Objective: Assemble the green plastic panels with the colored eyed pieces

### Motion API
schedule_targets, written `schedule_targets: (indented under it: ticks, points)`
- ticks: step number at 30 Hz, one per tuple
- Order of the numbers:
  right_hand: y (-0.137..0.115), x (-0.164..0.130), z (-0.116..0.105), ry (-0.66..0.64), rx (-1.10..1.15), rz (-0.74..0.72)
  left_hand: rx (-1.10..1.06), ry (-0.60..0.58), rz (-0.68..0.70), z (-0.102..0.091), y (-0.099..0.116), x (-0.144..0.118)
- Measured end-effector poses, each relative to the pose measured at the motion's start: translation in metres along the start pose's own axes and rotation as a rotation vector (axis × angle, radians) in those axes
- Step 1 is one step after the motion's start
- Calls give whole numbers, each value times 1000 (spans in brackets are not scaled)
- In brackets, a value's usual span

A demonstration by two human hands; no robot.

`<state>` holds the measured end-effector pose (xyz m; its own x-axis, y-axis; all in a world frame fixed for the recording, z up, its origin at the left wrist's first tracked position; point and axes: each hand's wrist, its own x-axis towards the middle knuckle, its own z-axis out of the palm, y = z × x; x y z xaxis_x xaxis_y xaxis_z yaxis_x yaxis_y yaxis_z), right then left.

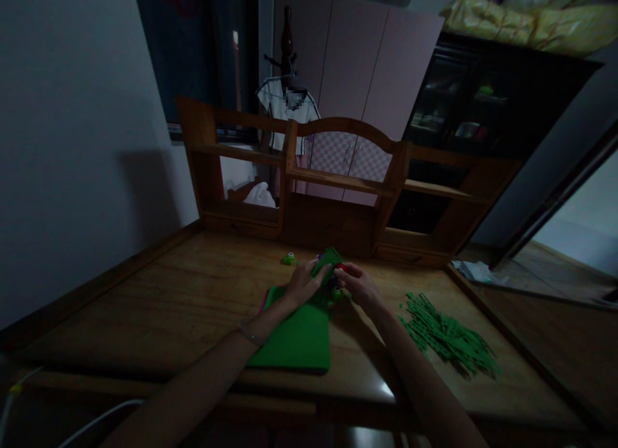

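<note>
My left hand point(305, 282) is closed on a small green piece point(329, 257) that looks like foam sheet, with a row of marks or holes along its far edge. My right hand point(361, 286) pinches a small red object point(340, 266) against the right side of that piece; its exact kind is too dark to tell. Just below the fingers is a small green figure point(337, 294), partly hidden. Under my left wrist lies a stack of green sheets point(299, 335) with a pink edge at its left. Another green figure with a white eye point(288, 259) sits beyond my left hand.
A loose pile of green cut strips point(447, 335) lies on the right of the wooden desk point(159, 306). Wooden shelves point(338, 177) rise along the desk's back edge. A white cable point(103, 417) hangs at the lower left. The room is dim.
</note>
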<state>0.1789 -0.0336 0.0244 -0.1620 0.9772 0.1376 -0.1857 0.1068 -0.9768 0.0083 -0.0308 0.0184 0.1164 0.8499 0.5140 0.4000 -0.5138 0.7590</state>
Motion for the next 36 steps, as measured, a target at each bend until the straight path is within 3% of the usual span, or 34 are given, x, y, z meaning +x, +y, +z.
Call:
schedule_targets:
  ticks: [13,18,36]
  points:
    - [-4,-2,2,11,43,14,-5,-42,51,-6,13,-1]
    - [-2,1,1,62,61,26,10,-29,63,-6,12,-1]
    - [-9,-3,2,44,89,16,0,-27,52,-6,12,-1]
